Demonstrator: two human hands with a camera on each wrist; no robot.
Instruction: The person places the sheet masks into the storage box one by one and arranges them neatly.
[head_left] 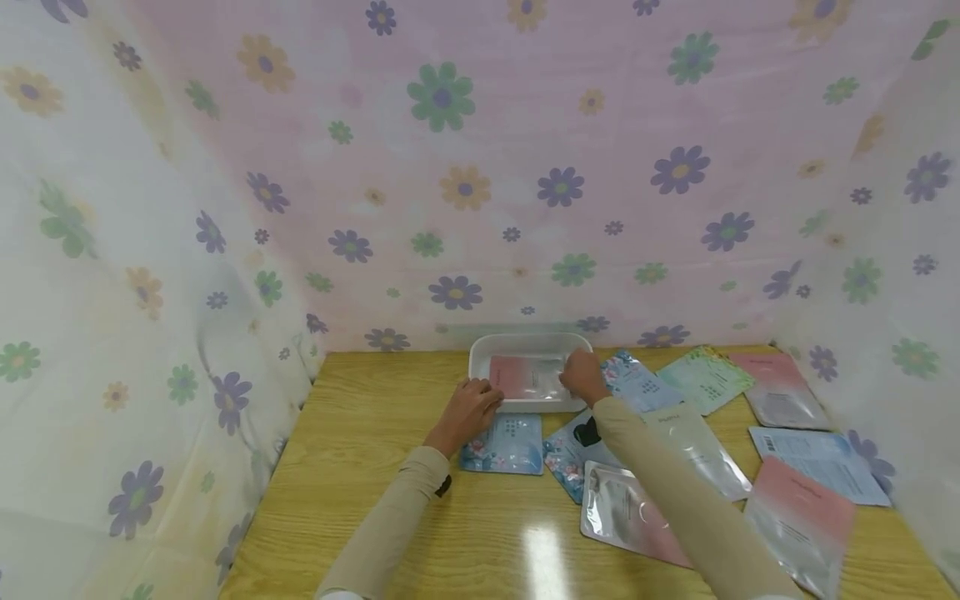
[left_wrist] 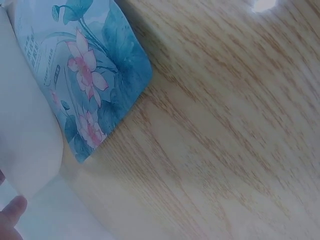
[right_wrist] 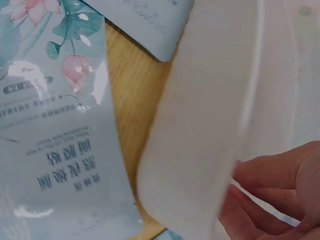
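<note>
A white plastic bin (head_left: 528,407) stands near the table's back edge, with a pink-and-silver face mask pouch (head_left: 525,377) lying in it. My left hand (head_left: 468,410) grips the bin's front left corner; only its fingertips show in the left wrist view. At the right end of the bin, my right hand (head_left: 583,377) holds the rim, its thumb (right_wrist: 265,171) and curled fingers meeting the edge. Just in front of the bin lies a blue floral mask pouch (head_left: 504,446), partly beneath my left hand. Another blue floral pouch (right_wrist: 65,130) is beside the bin wall.
Several pouches cover the right of the wooden table (head_left: 360,467), among them a green one (head_left: 705,379), a silver one (head_left: 701,450) and a pink-silver one (head_left: 802,525). Flower-patterned cloth (head_left: 487,208) encloses the back and both sides.
</note>
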